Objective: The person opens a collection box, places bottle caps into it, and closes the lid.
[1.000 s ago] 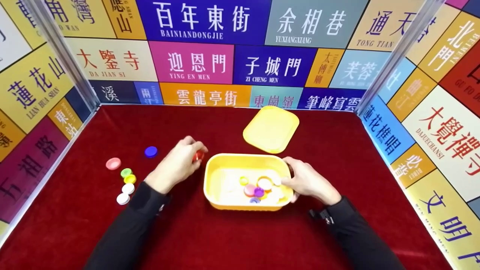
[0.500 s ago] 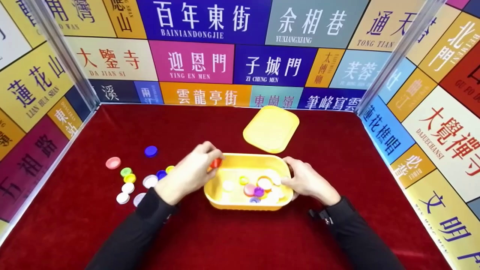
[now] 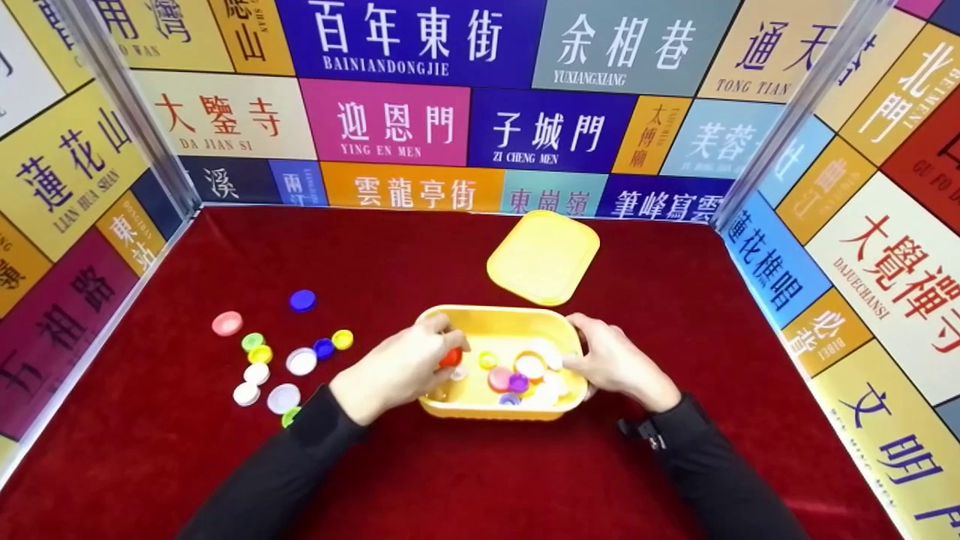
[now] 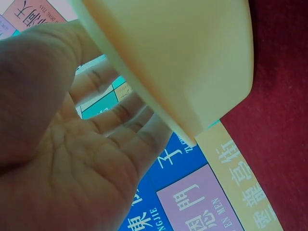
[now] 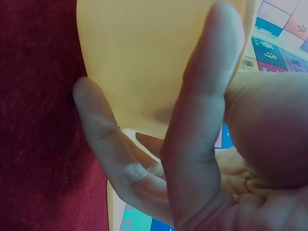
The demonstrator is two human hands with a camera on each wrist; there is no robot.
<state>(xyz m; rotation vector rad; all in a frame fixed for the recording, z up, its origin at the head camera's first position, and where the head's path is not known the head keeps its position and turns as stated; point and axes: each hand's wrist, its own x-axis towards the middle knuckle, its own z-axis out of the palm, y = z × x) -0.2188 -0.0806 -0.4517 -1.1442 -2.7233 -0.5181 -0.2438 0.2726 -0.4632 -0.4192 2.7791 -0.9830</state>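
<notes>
The left hand [image 3: 401, 369] is over the left end of the yellow box [image 3: 495, 412], fingers curled, with the red cap [image 3: 450, 358] in a narrow pinch inside the rim! The left wrist view shows the palm and several fingers beside the box wall, but the cap is out of sight there.

Over at the opposite end, the right hand [image 3: 621, 365] has a firm hold on the box, thumb at the right rim, fingers laid along the outer wall. The box sits upright and open near the middle of the red table [image 3: 480, 487], and look at the cluster toward its right end: a pink cap [image 3: 500, 380], a purple cap [image 3: 518, 383] touching it, a small yellow cap [image 3: 487, 360] and several pale ones blurring together in the glare.

Behind, toward the table's far edge, the yellow lid [image 3: 544, 259] lies flat, apart from the box. Toward the left edge it's a real scatter! A blue cap [image 3: 302, 301] lies farthest back, a coral cap [image 3: 227, 324] nearest that edge, then a loose chain of green, yellow and white caps running toward the near left corner. Closer to the box come more white, blue and yellow caps, and one green cap [image 3: 290, 417] peeks from under the left black sleeve [image 3: 270, 465]. Lettered panels [image 3: 390, 124] rise along the far edge.
</notes>
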